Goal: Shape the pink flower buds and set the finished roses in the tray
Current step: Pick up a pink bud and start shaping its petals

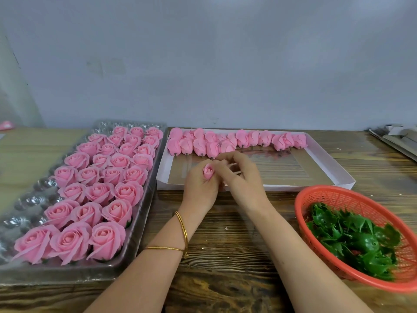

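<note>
- Head view: the left hand (199,188) had its grip curled round a pink bud (208,171), low on the base, holding it upright above the near wall of the white box (293,187)
- The right hand (239,175) sat just beside it, fingers bent, its grip pinching at the bud's outer petal edge; it held nothing else
- The centre of that bud was tight, so the shaping looked barely begun: the good play was to hold the base firm and roll one outer petal outward at a time, evenly round
- The petals looked thin, so a light pinch was the call; a hard tug could crease or tear them
- The finished roses (99,193) in the clear tray (126,263) on the left gave the target shape
- Empty cups (29,199) showed along the tray's left side, the likely landing spot
- Unshaped buds (225,141) lined the box's far wall, so plenty of work was left
</note>
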Action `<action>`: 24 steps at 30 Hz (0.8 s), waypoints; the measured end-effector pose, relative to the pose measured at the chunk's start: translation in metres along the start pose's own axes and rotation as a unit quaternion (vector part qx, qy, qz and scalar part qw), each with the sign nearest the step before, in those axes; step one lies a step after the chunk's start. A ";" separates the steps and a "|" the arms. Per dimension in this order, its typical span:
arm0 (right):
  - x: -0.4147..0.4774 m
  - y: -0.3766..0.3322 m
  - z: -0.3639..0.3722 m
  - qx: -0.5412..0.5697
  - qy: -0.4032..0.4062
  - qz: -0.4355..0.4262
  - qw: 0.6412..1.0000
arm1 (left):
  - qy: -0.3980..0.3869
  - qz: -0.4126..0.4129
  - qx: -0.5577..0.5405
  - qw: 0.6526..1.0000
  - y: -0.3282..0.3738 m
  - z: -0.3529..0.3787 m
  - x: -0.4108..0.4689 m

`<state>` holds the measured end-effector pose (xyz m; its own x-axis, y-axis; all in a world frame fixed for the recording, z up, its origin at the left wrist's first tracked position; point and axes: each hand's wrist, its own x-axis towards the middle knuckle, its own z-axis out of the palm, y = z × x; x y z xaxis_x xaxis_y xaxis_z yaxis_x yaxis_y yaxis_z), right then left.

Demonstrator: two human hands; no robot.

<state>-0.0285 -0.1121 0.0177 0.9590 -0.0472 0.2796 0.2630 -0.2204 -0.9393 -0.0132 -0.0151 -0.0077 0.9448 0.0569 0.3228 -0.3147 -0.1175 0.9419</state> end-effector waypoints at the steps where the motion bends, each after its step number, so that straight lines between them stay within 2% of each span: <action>1: -0.001 0.000 0.001 -0.006 -0.003 -0.003 1.000 | -0.008 -0.002 -0.001 1.000 0.000 0.001 -0.001; 14: 0.002 0.004 0.002 -0.033 -0.016 -0.035 0.999 | -0.012 0.005 -0.020 1.000 0.006 0.001 -0.007; 24: 0.000 0.005 0.005 0.005 -0.016 -0.033 0.999 | 0.030 0.001 -0.001 1.000 0.004 0.000 -0.003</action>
<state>-0.0263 -0.1085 0.0119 0.9425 -0.0027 0.3343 0.3262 -0.2116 -0.9213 -0.0169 -0.0152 -0.0050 0.9365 0.1168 0.3306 -0.3177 -0.1157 0.9411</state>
